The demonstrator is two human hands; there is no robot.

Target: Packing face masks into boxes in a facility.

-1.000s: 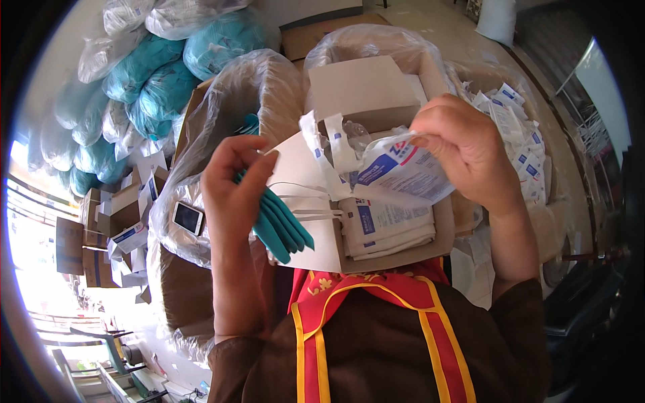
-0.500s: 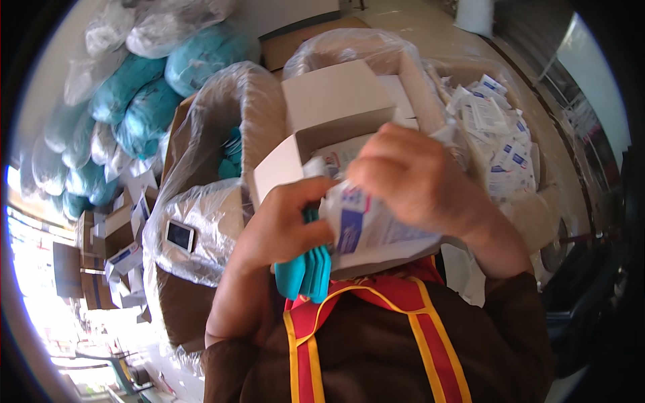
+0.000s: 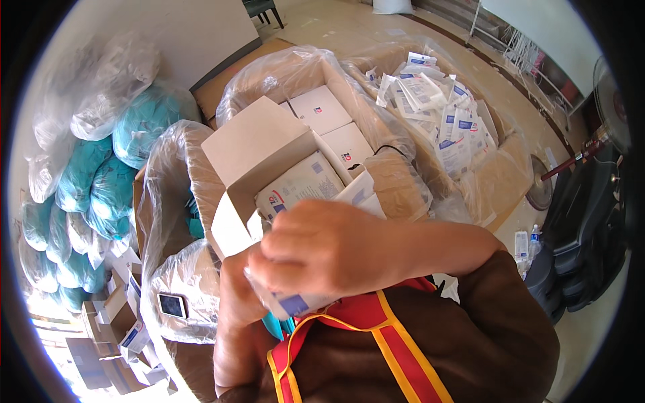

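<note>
My right hand (image 3: 322, 248) is closed over a white plastic packet (image 3: 293, 307) with a blue patch, in front of my chest. Behind it is my left hand (image 3: 236, 292), its fingers mostly hidden. Flat teal folded pieces (image 3: 277, 327) hang below the two hands, by my left one; my left hand appears closed on them. Just beyond the hands stands an open white carton (image 3: 259, 141), flaps up, with white printed packets (image 3: 306, 181) lying inside.
Closed white boxes (image 3: 321, 109) fill a plastic-lined carton ahead. To its right, another lined carton holds many white packets (image 3: 430, 101). A phone (image 3: 172, 305) lies on plastic at left. Teal-filled bags (image 3: 111, 188) are piled far left, above emptied boxes (image 3: 114, 336). Black chairs (image 3: 571, 248) stand right.
My right hand has come left and down across my left hand, bringing the packet close to my chest. My view has swung to the right. The teal pieces are now largely covered.
</note>
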